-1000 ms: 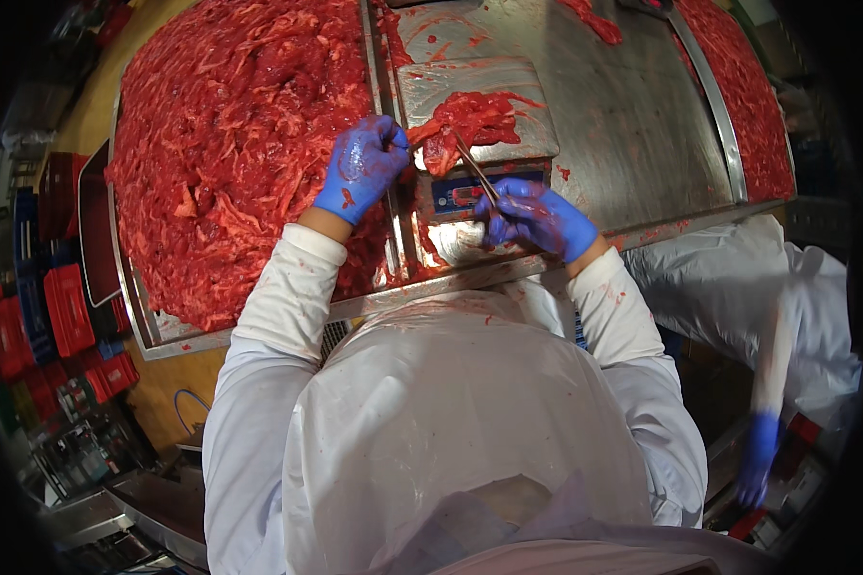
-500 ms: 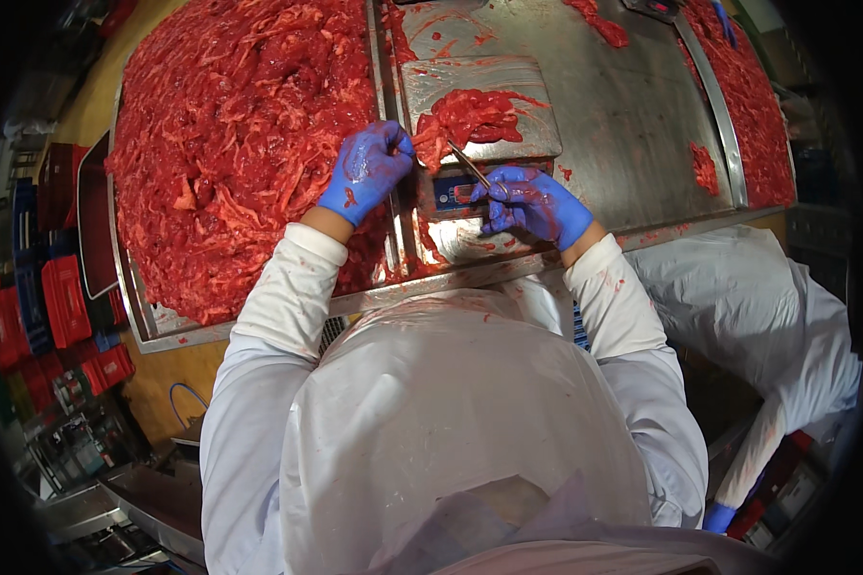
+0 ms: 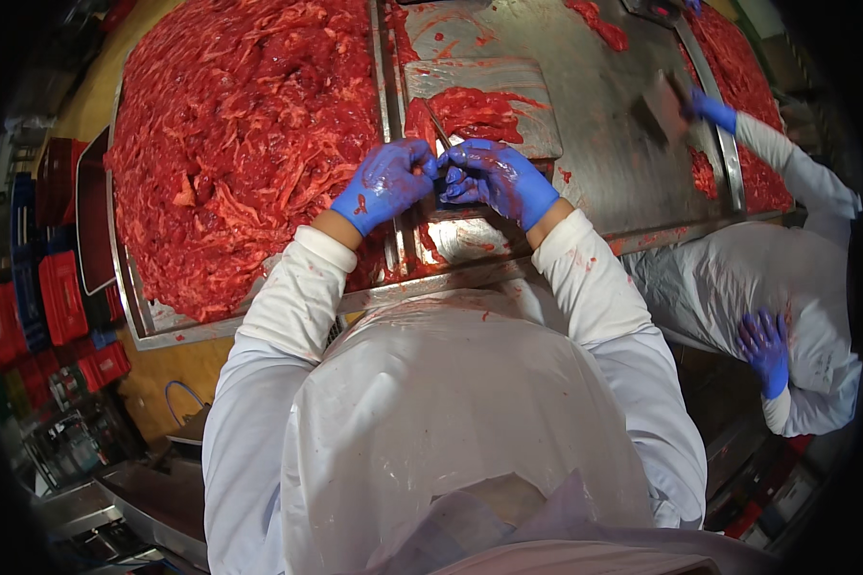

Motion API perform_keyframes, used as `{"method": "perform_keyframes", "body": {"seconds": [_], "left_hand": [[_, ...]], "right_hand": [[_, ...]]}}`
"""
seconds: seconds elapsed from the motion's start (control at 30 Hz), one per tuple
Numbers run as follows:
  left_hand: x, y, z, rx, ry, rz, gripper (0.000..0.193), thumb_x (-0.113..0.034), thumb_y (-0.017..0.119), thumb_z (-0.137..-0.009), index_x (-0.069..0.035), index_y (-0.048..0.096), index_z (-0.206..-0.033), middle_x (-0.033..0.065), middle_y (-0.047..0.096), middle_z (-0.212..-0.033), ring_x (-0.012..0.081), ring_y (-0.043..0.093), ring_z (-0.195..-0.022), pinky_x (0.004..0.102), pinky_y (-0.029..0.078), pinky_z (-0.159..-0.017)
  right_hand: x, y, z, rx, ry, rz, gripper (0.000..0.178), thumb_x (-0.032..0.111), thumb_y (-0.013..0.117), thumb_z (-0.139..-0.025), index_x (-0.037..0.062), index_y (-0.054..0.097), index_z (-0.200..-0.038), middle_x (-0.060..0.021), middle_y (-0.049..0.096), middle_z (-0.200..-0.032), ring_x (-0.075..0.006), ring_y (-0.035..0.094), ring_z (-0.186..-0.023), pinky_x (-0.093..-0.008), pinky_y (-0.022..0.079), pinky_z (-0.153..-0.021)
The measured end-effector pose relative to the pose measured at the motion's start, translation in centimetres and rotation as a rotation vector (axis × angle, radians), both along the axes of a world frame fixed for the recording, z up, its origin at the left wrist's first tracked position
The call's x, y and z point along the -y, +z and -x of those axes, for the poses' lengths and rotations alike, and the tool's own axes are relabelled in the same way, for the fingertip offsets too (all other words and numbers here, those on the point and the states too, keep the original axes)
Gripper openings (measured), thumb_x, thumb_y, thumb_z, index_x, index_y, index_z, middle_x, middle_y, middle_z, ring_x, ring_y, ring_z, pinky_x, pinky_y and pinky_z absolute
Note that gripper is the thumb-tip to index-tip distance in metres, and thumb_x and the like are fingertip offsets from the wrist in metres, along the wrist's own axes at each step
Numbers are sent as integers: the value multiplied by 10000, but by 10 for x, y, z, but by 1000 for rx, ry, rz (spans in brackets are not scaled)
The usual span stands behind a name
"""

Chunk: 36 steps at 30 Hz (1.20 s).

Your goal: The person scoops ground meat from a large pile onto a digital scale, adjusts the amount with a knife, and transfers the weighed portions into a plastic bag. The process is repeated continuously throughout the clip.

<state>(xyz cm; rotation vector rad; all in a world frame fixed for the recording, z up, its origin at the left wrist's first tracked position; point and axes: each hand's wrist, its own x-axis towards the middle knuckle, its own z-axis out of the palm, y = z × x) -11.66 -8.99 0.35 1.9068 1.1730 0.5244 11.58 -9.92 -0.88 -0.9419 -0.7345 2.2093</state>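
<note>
My gloved left hand (image 3: pixel 385 187) is closed in a pinch at the near left corner of a metal scale platform (image 3: pixel 539 96); whatever its fingertips hold is hidden. Close against it, my gloved right hand (image 3: pixel 501 182) is closed around a slim metal tool (image 3: pixel 439 131), thin as a blade or tweezers, pointing up and away. A pile of raw red meat strips (image 3: pixel 478 113) lies on the platform just beyond both hands. A piece of meat (image 3: pixel 418 121) hangs at the platform's left edge, beside the tool. My right hand mostly covers the scale's display.
Left of a metal divider (image 3: pixel 385 72) stands a big tray heaped with meat trimmings (image 3: pixel 249 144). Scraps lie on the steel table (image 3: pixel 614 125). At the right, a co-worker's gloved hand (image 3: pixel 714 110) is by a blurred flat object (image 3: pixel 664 107); another meat-filled tray (image 3: pixel 762 144) lies beyond.
My hands have come together: the left moved right, the right moved left, and the tool now stands steeper. At the right, the co-worker has reached an arm over the table.
</note>
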Motion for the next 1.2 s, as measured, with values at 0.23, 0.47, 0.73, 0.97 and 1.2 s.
{"method": "perform_keyframes", "body": {"seconds": [0.23,0.47,0.73,0.97,1.2], "left_hand": [[5,-8,45,-136,95,37,170,-201,652,-884,-42,701,-921,183,700,-852,357,696,-801,448,547,-757],[14,-18,90,-303,140,-255,319,-139,697,-777,-89,750,-1088,153,731,-1019,336,695,-969,450,544,-856],[21,-47,175,-610,579,-432,650,-320,718,-762,-147,649,-1385,234,538,-1482,421,485,-1380,526,363,-1171],[-54,-30,52,-399,685,-370,953,-291,819,-806,-83,349,-1608,350,378,-1583,515,335,-1478,524,236,-1249],[-51,8,-50,366,-131,201,754,-100,659,-883,-56,392,-1587,226,514,-1542,318,514,-1425,387,413,-1179]], "right_hand": [[-1,26,14,95,-99,82,234,223,688,-1006,12,712,-1105,-71,701,-904,-188,716,-796,-339,625,-771],[-11,15,24,169,13,83,205,193,700,-987,25,716,-1104,-62,701,-901,-194,715,-791,-356,617,-808],[93,-1,-60,150,240,-146,247,162,709,-975,-18,693,-1143,-122,736,-1007,-241,732,-956,-388,594,-906],[30,8,-148,594,-218,-408,194,-13,759,-903,25,676,-1075,-77,739,-1091,-172,708,-1049,-315,549,-987],[-17,11,-52,455,-277,-495,236,90,799,-912,33,674,-1103,-31,717,-1014,-118,668,-929,-276,544,-899]]}}
